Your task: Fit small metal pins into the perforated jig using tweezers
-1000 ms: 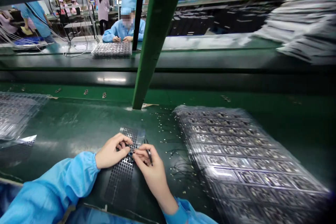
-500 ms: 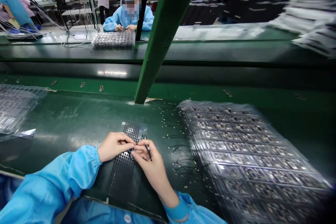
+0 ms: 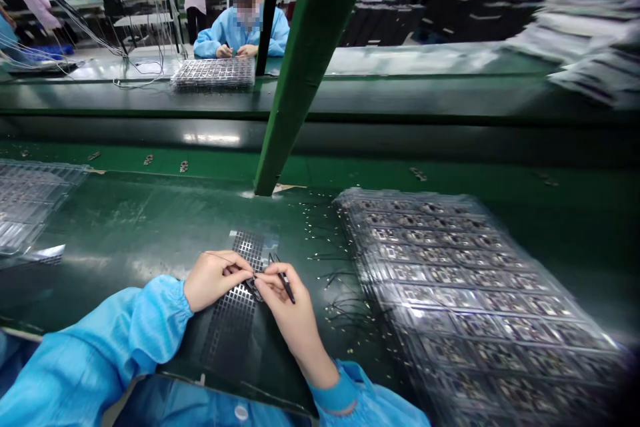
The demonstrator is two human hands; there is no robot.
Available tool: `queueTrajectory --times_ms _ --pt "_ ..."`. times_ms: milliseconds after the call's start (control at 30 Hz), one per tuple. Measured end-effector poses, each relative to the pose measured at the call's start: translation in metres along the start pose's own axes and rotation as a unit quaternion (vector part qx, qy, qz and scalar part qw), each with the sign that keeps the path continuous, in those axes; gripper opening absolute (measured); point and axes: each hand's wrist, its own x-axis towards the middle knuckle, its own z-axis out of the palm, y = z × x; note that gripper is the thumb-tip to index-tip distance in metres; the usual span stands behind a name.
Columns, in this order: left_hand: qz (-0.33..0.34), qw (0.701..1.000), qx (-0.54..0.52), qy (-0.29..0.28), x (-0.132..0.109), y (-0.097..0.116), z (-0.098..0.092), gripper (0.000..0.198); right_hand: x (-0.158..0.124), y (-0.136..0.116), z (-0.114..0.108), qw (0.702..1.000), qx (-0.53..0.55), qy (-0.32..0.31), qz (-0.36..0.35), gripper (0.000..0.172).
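Bench (image 3: 125, 227): left hand (image 3: 213, 278), right hand (image 3: 290, 310) pinch something unclear.

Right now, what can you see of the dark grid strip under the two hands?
The grid strip is a long, thin, dark sheet with even rows of small square holes, perhaps metal. It lies flat on the green bench, running away from the person; its far end looks pale and shiny. Fingertips of the left hand and right hand meet on its middle; the right hand holds a slim dark tool.
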Motion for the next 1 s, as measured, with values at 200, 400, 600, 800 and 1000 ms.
queueTrajectory --times_ms 200,400,600,800,1000 --pt "-0.006 1.000 0.005 0.008 0.000 0.001 0.003 0.008 -0.001 0.001 0.000 0.999 -0.029 0.023 -0.037 0.024" --pt "-0.023 1.000 0.003 0.004 0.001 0.002 0.007 0.010 -0.001 0.005 0.003 0.996 -0.048 0.029 -0.071 0.025" --pt "-0.054 0.998 -0.035 0.006 0.006 0.002 -0.012 0.015 0.000 -0.002 -0.009 0.993 -0.017 0.086 -0.077 0.035" --pt "-0.109 0.989 -0.050 -0.090 0.010 -0.007 -0.025 0.012 0.005 0.004 -0.019 0.996 0.010 0.088 -0.023 0.053" --pt "-0.103 0.984 -0.076 -0.124 0.005 -0.006 -0.013 0.010 0.027 0.004 -0.014 0.995 0.010 0.097 -0.036 0.043"
